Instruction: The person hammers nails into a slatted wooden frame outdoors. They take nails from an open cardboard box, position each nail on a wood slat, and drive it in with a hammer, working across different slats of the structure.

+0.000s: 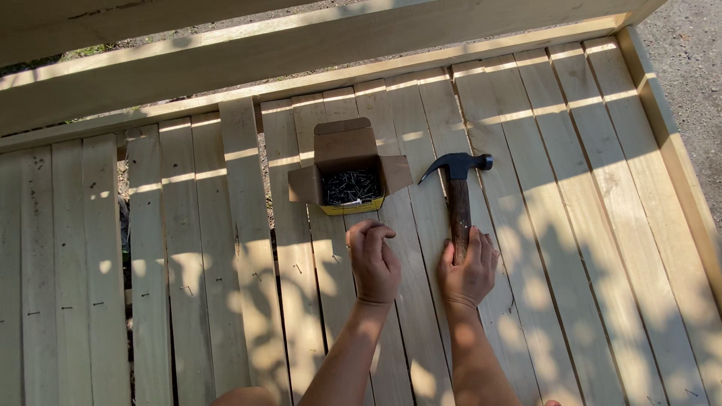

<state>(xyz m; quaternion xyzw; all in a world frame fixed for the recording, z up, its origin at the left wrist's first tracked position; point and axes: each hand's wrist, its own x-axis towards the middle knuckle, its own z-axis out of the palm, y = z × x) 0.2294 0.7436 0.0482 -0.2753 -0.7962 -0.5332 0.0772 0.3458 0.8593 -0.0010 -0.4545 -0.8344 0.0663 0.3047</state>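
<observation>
A claw hammer (457,188) with a dark metal head and brown wooden handle lies on the pale wooden slats (571,225). My right hand (468,269) rests on the lower end of its handle, fingers over it. My left hand (373,262) is curled into a loose fist on the slats, just below an open cardboard box (350,169) filled with dark nails (350,186). Whether the left hand pinches a nail cannot be seen. The box stands left of the hammer head.
The slats form a deck-like panel framed by thicker beams at the top (301,53) and right edge (677,158). Gravel ground (696,68) shows beyond the right edge. Gaps between slats at the left reveal dark ground. Leaf shadows fall across the boards.
</observation>
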